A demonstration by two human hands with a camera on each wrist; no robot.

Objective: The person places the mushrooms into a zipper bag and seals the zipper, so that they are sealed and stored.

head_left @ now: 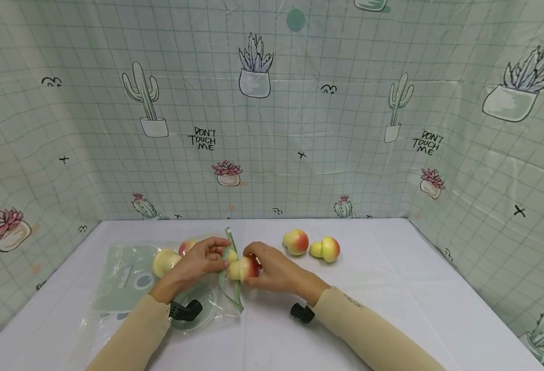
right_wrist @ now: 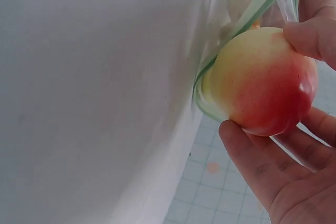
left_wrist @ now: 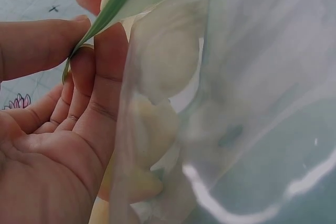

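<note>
A clear zip bag (head_left: 118, 288) with green printing lies on the left of the table, its mouth towards the right. My left hand (head_left: 202, 260) pinches the bag's green zip edge (left_wrist: 107, 11) between thumb and fingers, and the mouth stands apart. At that mouth my right hand (head_left: 276, 270) holds a red and yellow pear (right_wrist: 268, 82), thumb on one side and fingers on the other. The pear's narrow yellow end is inside the opening. Several more pears (left_wrist: 168, 61) show through the film, partly hidden by my left hand in the head view.
Two pears, one with a broad red cheek (head_left: 296, 242) and one mostly yellow (head_left: 326, 249), lie on the white table (head_left: 392, 309) beyond my right hand. A patterned cloth (head_left: 272, 129) hangs behind the table and along both sides.
</note>
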